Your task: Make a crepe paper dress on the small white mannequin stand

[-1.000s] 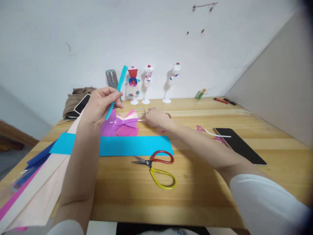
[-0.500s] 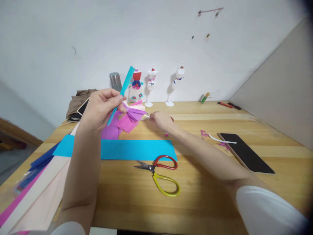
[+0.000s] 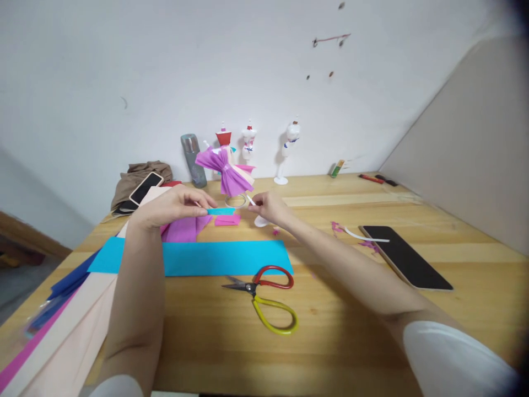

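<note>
Purple pleated dress (image 3: 235,180), eleven o'clock, could tip if right hand (image 3: 269,208), gripping thin white rod (image 3: 250,199), slackens; left hand's (image 3: 179,204) grip unclear.

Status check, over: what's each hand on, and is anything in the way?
Left hand touching short turquoise strip. Right hand gripping white stem; purple dress tilted. Open scissors nearer the camera, clear of both hands.
</note>
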### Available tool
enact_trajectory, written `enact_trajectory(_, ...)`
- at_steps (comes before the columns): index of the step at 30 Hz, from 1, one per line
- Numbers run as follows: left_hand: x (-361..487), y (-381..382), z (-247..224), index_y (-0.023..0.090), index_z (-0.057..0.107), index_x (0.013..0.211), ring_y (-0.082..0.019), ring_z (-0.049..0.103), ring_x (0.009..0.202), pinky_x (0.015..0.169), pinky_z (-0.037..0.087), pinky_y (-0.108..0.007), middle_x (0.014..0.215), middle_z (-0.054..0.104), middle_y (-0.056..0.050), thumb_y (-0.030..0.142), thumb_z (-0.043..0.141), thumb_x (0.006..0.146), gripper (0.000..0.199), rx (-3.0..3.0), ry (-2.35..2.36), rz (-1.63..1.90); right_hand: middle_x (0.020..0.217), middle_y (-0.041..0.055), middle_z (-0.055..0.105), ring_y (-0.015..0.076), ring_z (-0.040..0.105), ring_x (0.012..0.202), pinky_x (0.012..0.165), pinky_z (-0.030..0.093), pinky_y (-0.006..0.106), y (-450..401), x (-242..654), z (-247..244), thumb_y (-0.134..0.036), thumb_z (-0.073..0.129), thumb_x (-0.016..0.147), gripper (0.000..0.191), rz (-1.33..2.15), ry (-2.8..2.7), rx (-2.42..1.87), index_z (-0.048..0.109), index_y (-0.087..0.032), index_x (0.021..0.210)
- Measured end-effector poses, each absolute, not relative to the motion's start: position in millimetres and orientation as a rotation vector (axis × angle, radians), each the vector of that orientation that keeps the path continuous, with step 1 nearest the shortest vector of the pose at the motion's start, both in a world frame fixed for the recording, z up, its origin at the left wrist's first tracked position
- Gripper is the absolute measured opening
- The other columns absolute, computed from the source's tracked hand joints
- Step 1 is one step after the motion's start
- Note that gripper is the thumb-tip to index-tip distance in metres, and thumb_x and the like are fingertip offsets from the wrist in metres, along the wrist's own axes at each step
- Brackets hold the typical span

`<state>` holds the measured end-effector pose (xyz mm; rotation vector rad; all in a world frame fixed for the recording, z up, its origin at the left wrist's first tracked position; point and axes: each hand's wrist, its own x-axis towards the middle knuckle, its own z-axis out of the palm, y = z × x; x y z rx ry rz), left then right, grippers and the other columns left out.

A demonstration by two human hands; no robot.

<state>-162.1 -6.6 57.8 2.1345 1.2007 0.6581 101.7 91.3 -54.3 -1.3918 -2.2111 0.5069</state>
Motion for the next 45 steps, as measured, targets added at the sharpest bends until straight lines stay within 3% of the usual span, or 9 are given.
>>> enact_trajectory(10, -145.3, -13.0, 58.5, 0.021, 0.077, 0.071, -0.02, 0.069, 0.082, 0.075, 0.054, -0.027, 0.083, 0.078, -0.005, 0.037, 0.074, 0.074, 0.016, 2.059, 1.292, 0.911, 0.058, -0.002, 0.06, 0.0114, 0.052, 0.059, 0.058, 0.033, 0.023, 79.4, 81.5, -83.6, -0.026, 0.073, 0.082, 0.024, 0.685, -2.036, -1.273, 0.061, -0.016, 0.064)
enact_trajectory(20, -121.3, -13.4, 58.0, 0.017, 0.07, 0.07, -0.016, 0.06, 0.068, 0.063, 0.046, -0.025, 0.068, 0.067, -0.001, 0.037, 0.066, 0.08, 0.022, 2.211, 1.377, 0.806, 0.058, 0.0052, 0.069, 0.0161, 0.064, 0.059, 0.056, 0.041, 0.024, 72.4, 83.1, -101.7, -0.028, 0.079, 0.082, 0.036, 0.774, -2.025, -1.276, 0.058, -0.017, 0.054)
enact_trajectory(25, -107.8, -13.3, 52.2, 0.018, 0.062, 0.065, -0.015, 0.055, 0.065, 0.061, 0.042, -0.026, 0.064, 0.061, 0.001, 0.031, 0.06, 0.083, 0.022, 2.323, 1.427, 0.759, 0.058, 0.0056, 0.07, 0.0171, 0.066, 0.06, 0.059, 0.046, 0.026, 71.8, 85.1, -105.6, -0.027, 0.079, 0.082, 0.033, 0.792, -2.025, -1.26, 0.06, -0.018, 0.056)
enact_trajectory(31, -93.9, -14.1, 47.9, 0.018, 0.058, 0.063, -0.014, 0.052, 0.064, 0.063, 0.039, -0.028, 0.063, 0.057, 0.001, 0.028, 0.056, 0.085, 0.025, 2.309, 1.411, 0.737, 0.061, 0.0015, 0.07, 0.0126, 0.062, 0.059, 0.06, 0.042, 0.023, 74.7, 88.0, -104.6, -0.023, 0.078, 0.082, 0.023, 0.805, -2.092, -1.178, 0.066, -0.016, 0.064)
enact_trajectory(34, -94.1, -10.5, 43.9, 0.018, 0.058, 0.063, -0.014, 0.051, 0.066, 0.063, 0.039, -0.028, 0.064, 0.056, 0.001, 0.031, 0.058, 0.084, 0.024, 2.292, 1.407, 0.835, 0.056, 0.0, 0.065, 0.0112, 0.056, 0.056, 0.058, 0.038, 0.023, 75.9, 88.5, -104.2, -0.023, 0.078, 0.083, 0.031, 0.777, -2.106, -1.172, 0.061, -0.016, 0.058)
enact_trajectory(39, -99.9, -4.6, 38.5, 0.018, 0.06, 0.066, -0.014, 0.052, 0.067, 0.061, 0.039, -0.027, 0.067, 0.058, 0.001, 0.035, 0.061, 0.081, 0.023, 2.261, 1.389, 0.946, 0.056, 0.0008, 0.062, 0.0122, 0.056, 0.057, 0.058, 0.038, 0.025, 76.1, 90.9, -104.0, -0.022, 0.078, 0.081, 0.035, 0.739, -2.096, -1.192, 0.055, -0.017, 0.055)
enact_trajectory(45, -97.2, -10.3, 43.3, 0.018, 0.06, 0.063, -0.013, 0.052, 0.064, 0.061, 0.039, -0.027, 0.063, 0.057, 0.002, 0.033, 0.06, 0.084, 0.026, 2.272, 1.37, 0.795, 0.062, 0.0019, 0.064, 0.0146, 0.059, 0.061, 0.061, 0.041, 0.027, 77.5, 97.6, -101.8, -0.018, 0.079, 0.076, 0.026, 0.669, -2.097, -1.165, 0.057, -0.017, 0.06)
